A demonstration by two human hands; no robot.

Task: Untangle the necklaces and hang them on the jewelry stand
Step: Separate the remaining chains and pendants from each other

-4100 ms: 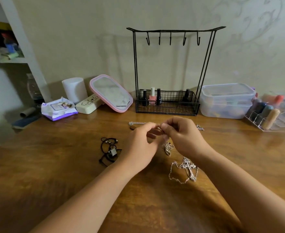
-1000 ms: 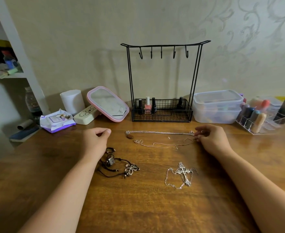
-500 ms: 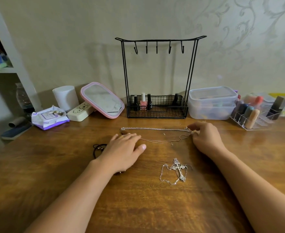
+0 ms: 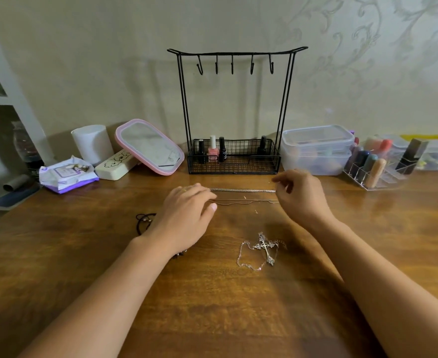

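Observation:
The black wire jewelry stand (image 4: 285, 104) stands at the back of the table (image 4: 57, 254), its hooks bare. In front of it a thick silver chain (image 4: 241, 190) and a thin gold chain (image 4: 246, 201) lie stretched out side by side. My left hand (image 4: 187, 215) rests palm down over their left ends, fingers fairly straight. My right hand (image 4: 300, 197) has curled fingers at their right ends and seems to pinch the thin gold chain. A silver cross necklace (image 4: 264, 248) lies coiled nearer me. A black cord necklace (image 4: 143, 220) is partly hidden under my left wrist.
Nail polish bottles (image 4: 212, 149) stand in the stand's basket. A pink mirror (image 4: 150, 148), a white cup (image 4: 92, 143), a cream case (image 4: 114, 165) and a wipes pack (image 4: 65, 174) sit at back left. Clear plastic boxes (image 4: 316, 151) and a lipstick organizer (image 4: 378, 164) sit at back right.
My left hand slid forward from the black cord onto the chains' left ends. The thin gold chain went from wavy to nearly straight. My right hand lifted slightly at the right ends.

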